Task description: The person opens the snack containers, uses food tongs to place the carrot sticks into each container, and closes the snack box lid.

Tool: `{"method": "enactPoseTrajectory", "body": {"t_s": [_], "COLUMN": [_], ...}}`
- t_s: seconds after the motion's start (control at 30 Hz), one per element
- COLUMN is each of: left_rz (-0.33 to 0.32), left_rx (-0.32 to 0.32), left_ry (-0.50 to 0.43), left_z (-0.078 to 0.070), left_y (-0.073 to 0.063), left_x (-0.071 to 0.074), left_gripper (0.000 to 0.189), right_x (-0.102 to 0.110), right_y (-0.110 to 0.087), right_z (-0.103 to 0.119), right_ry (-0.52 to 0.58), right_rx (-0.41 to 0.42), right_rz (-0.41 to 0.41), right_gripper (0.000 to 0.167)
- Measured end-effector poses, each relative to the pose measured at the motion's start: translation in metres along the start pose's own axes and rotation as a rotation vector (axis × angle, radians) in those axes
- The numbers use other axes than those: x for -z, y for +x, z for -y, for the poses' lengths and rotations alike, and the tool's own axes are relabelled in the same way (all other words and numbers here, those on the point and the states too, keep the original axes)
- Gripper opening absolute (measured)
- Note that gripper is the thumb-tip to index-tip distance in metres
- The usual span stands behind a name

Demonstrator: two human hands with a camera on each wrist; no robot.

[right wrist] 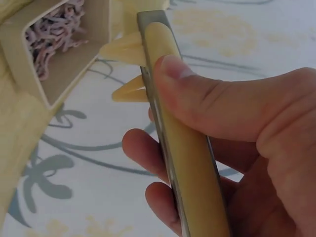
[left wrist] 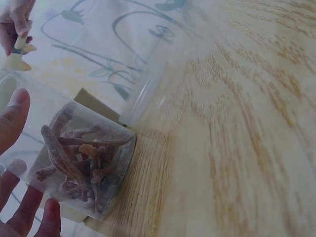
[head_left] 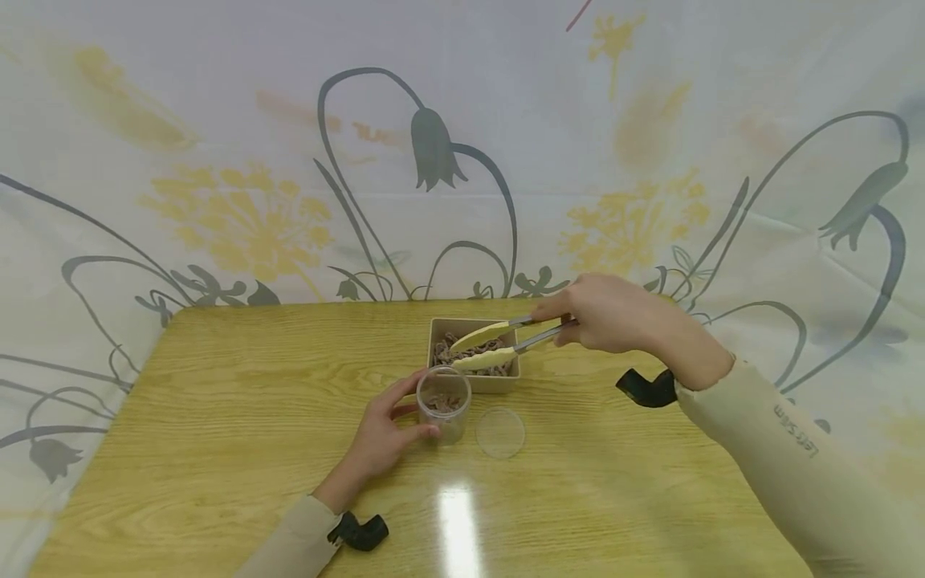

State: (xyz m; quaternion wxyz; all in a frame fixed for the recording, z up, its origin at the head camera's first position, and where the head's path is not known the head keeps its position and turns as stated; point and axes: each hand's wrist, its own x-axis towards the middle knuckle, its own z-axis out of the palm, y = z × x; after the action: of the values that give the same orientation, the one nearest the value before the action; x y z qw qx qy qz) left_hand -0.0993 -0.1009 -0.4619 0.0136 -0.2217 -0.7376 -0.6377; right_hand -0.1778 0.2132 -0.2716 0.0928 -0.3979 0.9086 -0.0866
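Note:
My left hand [head_left: 383, 433] holds a clear round jar [head_left: 453, 429] on the table, thumb on the near side and fingers around the far side. Brown, dried-looking strips [left wrist: 74, 158] lie in its lower part. The jar's top is uncovered. My right hand [head_left: 614, 313] grips yellow-and-metal tongs [right wrist: 185, 148], thumb along one arm and fingers under the other. The tongs' yellow tips stand apart over a beige rectangular box [head_left: 499, 385] of similar brown strips [right wrist: 59, 34]. Nothing shows between the tips.
A clear round lid [head_left: 500, 433] lies on the wooden table [head_left: 238, 417], right of the jar and in front of the box. Behind the table's far edge hangs a flower-patterned cloth [head_left: 462, 209].

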Motion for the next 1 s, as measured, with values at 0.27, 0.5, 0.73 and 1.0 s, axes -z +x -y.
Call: {"method": "enactPoseTrajectory", "body": {"t_s": [0.27, 0.5, 0.73, 1.0], "left_rz": [-0.002, 0.001, -0.003, -0.001], "left_rx": [0.001, -0.01, -0.014, -0.011], "left_ry": [0.012, 0.023, 0.027, 0.03], "left_z": [0.0, 0.0, 0.001, 0.0], "left_y": [-0.001, -0.001, -0.001, -0.001], "left_x": [0.001, 0.001, 0.001, 0.001], "left_gripper": [0.074, 0.074, 0.073, 0.073], "right_x": [-0.02, -0.041, -0.053, -0.049], "right_y": [-0.001, -0.001, 0.004, 0.02], "right_z": [-0.032, -0.052, -0.058, -0.044], "right_ry": [0.077, 0.096, 0.089, -0.046], "right_rx": [-0.087, -0.172, -0.23, -0.223], "right_rz": [0.013, 0.036, 0.048, 0.124], "right_gripper": [0.035, 0.033, 0.04, 0.041]}}
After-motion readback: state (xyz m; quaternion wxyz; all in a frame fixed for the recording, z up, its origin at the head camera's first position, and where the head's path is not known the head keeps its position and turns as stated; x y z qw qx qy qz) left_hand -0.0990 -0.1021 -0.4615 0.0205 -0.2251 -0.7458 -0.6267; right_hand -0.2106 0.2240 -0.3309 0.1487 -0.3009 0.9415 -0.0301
